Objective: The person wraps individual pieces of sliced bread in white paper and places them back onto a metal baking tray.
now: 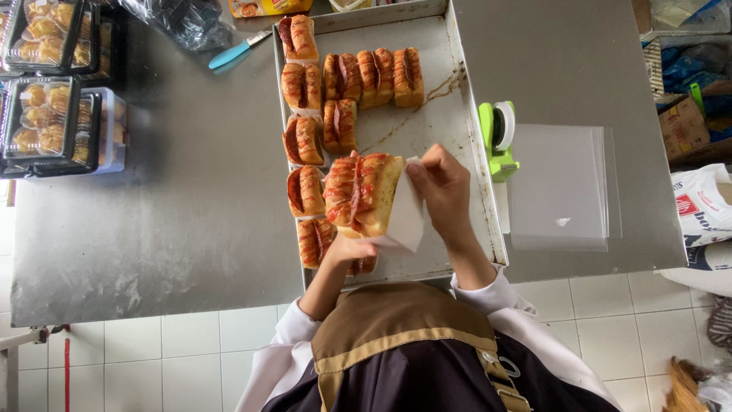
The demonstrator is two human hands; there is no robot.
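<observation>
My left hand (347, 248) holds up a sauce-striped bread roll (362, 191) from below, over the near part of a metal baking tray (450, 114). My right hand (442, 183) pinches the top edge of a clear plastic wrapper (408, 217) that lies against the roll's right side. Several more topped rolls (343, 76) lie on the tray in rows at its left and far end. One roll (314, 240) lies just left of my left hand.
A green tape dispenser (497, 141) stands right of the tray, beside a stack of clear plastic sheets (560, 187). Stacked plastic boxes of pastries (53, 122) sit at the far left of the steel table (168, 214). A blue-handled knife (236, 52) lies near the tray's far-left corner.
</observation>
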